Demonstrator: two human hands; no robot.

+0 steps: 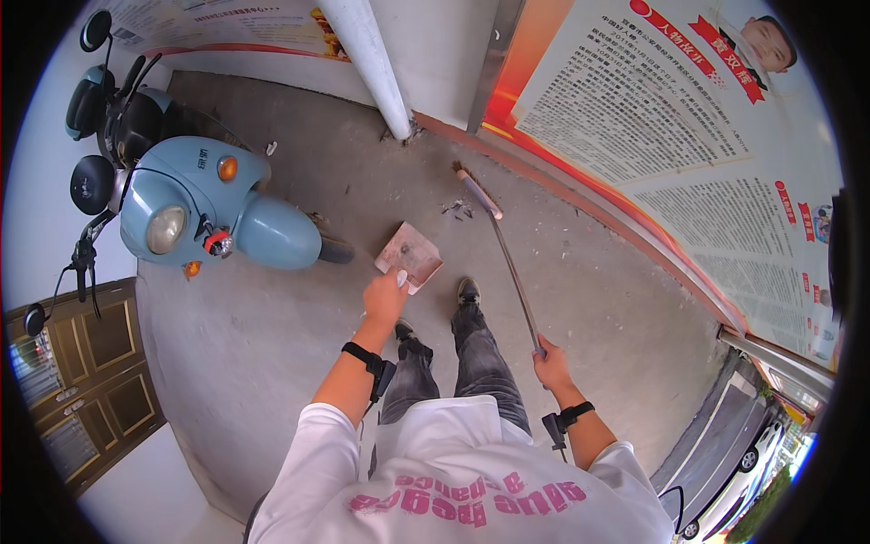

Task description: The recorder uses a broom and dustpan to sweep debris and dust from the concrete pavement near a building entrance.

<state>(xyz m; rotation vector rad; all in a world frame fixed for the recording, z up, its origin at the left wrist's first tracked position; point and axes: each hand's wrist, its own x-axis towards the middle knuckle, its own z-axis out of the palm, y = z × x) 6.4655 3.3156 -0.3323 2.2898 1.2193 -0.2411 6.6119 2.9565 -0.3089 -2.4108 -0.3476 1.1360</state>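
My left hand grips the short handle of a pinkish plastic dustpan, which is low over the concrete floor; whether it touches the floor I cannot tell. A dark smudge of dirt shows on the pan. My right hand is closed around the upper part of a long broom stick. At its far end the broom head lies at the floor with its bristles facing the wall. A small scatter of dark and pale litter lies between the broom head and the dustpan.
A light-blue motor scooter stands at the left, its front wheel near the dustpan. A white pipe meets the floor ahead. Printed wall panels line the right side. Brown double doors are at left; a white car is outside.
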